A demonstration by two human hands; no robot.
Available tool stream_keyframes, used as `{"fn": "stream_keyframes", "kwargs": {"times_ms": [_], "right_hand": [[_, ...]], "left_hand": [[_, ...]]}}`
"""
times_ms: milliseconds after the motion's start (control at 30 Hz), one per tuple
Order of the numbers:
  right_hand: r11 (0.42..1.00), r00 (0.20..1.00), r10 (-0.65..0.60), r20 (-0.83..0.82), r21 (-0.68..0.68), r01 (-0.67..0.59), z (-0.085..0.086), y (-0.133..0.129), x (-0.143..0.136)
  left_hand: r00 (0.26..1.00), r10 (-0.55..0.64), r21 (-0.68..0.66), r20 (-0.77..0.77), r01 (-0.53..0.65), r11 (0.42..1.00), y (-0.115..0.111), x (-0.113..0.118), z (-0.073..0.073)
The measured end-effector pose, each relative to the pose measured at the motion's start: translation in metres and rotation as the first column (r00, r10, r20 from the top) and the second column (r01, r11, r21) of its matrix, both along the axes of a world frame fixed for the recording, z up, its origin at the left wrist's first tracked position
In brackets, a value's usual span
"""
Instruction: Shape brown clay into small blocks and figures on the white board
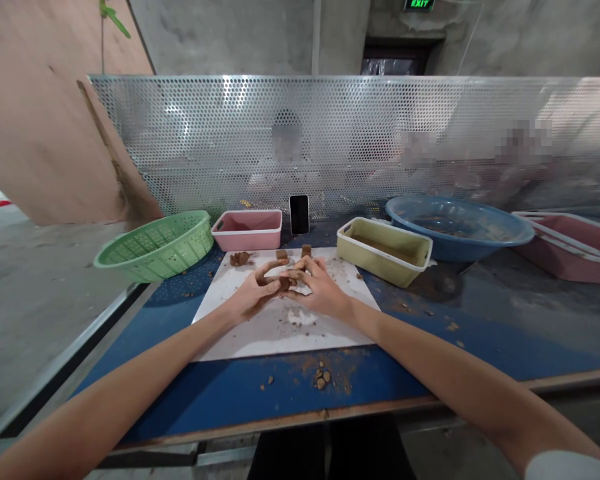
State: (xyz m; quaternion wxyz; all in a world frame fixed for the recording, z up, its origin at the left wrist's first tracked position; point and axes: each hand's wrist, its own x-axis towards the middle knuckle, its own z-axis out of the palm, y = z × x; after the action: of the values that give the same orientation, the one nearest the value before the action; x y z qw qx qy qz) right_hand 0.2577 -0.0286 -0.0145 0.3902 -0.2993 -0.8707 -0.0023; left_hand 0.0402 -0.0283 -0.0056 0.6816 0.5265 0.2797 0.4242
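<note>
Both of my hands are over a white board (220,340) smeared with brown crumbs. Between their fingers is a small lump of brown clay (284,283). My left hand (253,293) curls around its left side, thumb and fingers closed on it. From the right, my right hand (323,290) presses its fingers on the same lump, which they partly hide. Just beyond the hands stand two small clay blocks, a left one (281,255) and a right one (307,251). A rougher clay lump (239,259) lies at the board's far left.
Behind the board are a pink basket (247,240), a propped phone (299,215) and a yellow-green basket (380,263) holding brownish water. A green colander (155,257) stands left; a blue basin (460,250) and pink bins (570,257) stand right. Crumbs (323,379) lie near the table's front edge.
</note>
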Motion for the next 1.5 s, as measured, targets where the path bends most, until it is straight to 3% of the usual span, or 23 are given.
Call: {"fn": "stream_keyframes", "kwargs": {"times_ms": [500,767,1033,1500], "right_hand": [[0.999,1.0,-0.018,-0.019,-0.035,0.017,-0.002,-0.001,-0.004],[1.0,1.0,-0.018,0.011,-0.026,0.019,-0.001,-0.001,-0.004],[1.0,1.0,0.002,-0.007,-0.013,-0.002,-0.002,-0.002,-0.006],[0.977,0.976,0.024,-0.218,-0.204,-0.069,0.001,-0.001,-0.006]], "left_hand": [[0.982,0.106,-0.15,0.156,-0.082,0.985,0.0,0.008,-0.008],[0.989,0.034,-0.113,0.145,-0.017,0.993,-0.001,0.007,-0.009],[0.979,0.033,-0.175,0.2,0.003,0.985,0.0,0.006,-0.012],[0.989,0.047,-0.19,0.138,-0.02,0.981,0.001,0.002,-0.01]]}}
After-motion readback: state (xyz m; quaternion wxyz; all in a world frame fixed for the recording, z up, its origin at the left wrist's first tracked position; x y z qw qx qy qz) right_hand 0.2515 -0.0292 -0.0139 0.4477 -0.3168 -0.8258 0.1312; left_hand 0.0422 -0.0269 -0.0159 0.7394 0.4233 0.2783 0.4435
